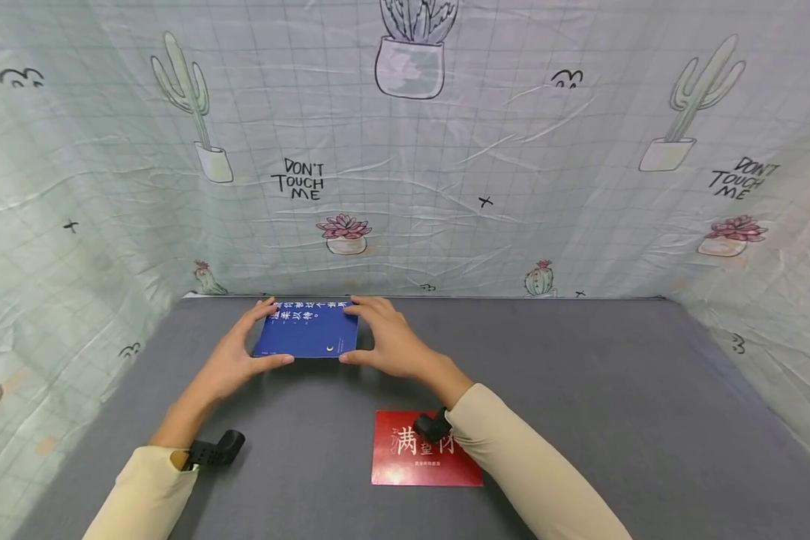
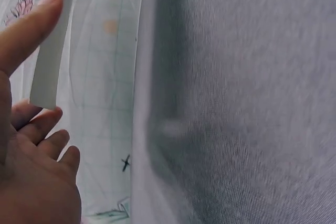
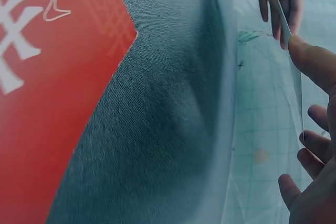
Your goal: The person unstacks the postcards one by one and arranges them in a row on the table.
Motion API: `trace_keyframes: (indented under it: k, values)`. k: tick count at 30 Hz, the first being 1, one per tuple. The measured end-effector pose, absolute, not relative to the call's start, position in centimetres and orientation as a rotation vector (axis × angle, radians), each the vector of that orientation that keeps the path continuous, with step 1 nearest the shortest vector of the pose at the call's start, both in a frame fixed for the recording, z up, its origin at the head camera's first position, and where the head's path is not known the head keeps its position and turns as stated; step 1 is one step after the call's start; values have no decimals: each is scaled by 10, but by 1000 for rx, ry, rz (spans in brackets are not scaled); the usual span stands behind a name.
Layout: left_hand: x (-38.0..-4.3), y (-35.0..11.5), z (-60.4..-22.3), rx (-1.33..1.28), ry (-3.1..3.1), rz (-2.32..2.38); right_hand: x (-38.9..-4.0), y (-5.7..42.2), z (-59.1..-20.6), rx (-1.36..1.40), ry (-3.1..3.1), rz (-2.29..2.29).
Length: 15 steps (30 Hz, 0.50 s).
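A blue card (image 1: 307, 335) with white characters and a small moon is held between both hands at the back left of the table. My left hand (image 1: 228, 365) pinches its left side, thumb at the near edge and fingers at the far edge. The right hand (image 1: 397, 341) grips its right side the same way. In the left wrist view the card (image 2: 50, 66) shows a pale, plain face. From the right wrist view the card (image 3: 295, 80) is thin, seen nearly edge-on. A red card (image 1: 391, 457) with white characters lies on the table nearer me, partly hidden by the right wrist.
The dark grey table (image 1: 580, 405) reaches back to a hanging cloth (image 1: 486, 150) printed with cacti and lettering. Black wrist cameras sit on the left wrist (image 1: 216, 448) and the right wrist (image 1: 433, 426), the latter overlapping the red card in the head view.
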<state>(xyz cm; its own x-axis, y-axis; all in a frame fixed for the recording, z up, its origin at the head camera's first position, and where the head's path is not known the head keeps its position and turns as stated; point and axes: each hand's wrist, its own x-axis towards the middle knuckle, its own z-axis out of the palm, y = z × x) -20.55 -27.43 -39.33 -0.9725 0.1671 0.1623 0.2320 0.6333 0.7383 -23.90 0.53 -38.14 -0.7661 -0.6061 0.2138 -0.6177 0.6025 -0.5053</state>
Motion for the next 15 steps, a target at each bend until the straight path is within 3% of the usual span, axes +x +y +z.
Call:
trace_keyframes:
  k: [15]
  values:
    - [-230, -302, -410, -305, -2885, -1158, -262, -23, -408, 1034, -2879, 913]
